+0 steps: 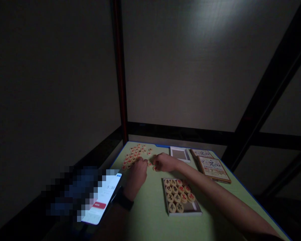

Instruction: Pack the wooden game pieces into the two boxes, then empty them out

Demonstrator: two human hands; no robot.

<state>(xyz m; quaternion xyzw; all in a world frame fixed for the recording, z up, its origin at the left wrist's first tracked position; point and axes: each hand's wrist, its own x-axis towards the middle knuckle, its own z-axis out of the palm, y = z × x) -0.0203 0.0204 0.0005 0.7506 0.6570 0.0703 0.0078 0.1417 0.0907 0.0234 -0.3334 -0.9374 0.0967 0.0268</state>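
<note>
Round wooden Chinese chess pieces (134, 154) with red and black characters lie in a loose cluster at the far left of the table. My left hand (138, 172), a dark band on its wrist, rests at the near edge of that cluster with its fingers curled; what they hold, if anything, is hidden. Just to its right, my right hand (163, 162) has its fingers bent inward and closed, beside a few stray pieces. I cannot make out what is in them. Nearer to me, an open box tray (197, 211) holds rows of the same pieces, with a gap at its front right corner.
The green table (145, 214) has a blue edge. An empty white-rimmed box part (188, 160) lies at the back. Two printed boxes, one in front (214, 167) and one behind (202, 153), are at the right. A lit phone (106, 197) stands out at the lower left. Walls surround the far side.
</note>
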